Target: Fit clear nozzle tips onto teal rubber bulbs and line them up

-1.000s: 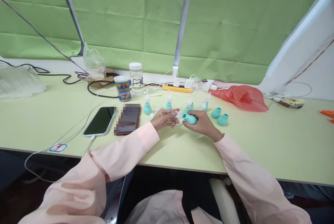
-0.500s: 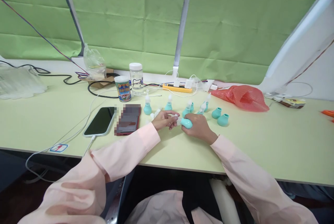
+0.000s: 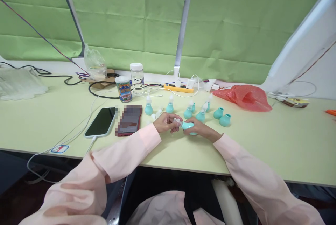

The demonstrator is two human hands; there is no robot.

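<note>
Your right hand (image 3: pixel 198 128) is wrapped around a turquoise bulb (image 3: pixel 187 126), which lies on its side with its neck toward nine o'clock. Your left hand (image 3: pixel 165 122) is pinched narrow on a small clear nozzle (image 3: pixel 177 120) right at that neck; whether the two are seated together, you cannot tell from here. The step in hand looks like fitting nozzle to bulb. I judge that the next move calls for lining the piece up squarely with the opening and pressing while your right hand steadies the soft-looking body.

Just past your left hand, at ten o'clock, lie small white pieces (image 3: pixel 158 113). From eleven to one o'clock stand tipped bulbs (image 3: pixel 201 115), with one more (image 3: pixel 148 109) out at ten. Two open bulbs (image 3: pixel 225 120) sit toward three o'clock. Farther over the surface (image 3: pixel 262 141), two phones (image 3: pixel 101 121) lie at nine, a noodle cup (image 3: pixel 124 91) stands at ten and a red bag (image 3: pixel 244 99) lies at two.

A second ago your hands were apart and the bulb's open mouth showed; now that mouth meets your left fingertips, and the tipped bulb behind your right hand shows more fully.
</note>
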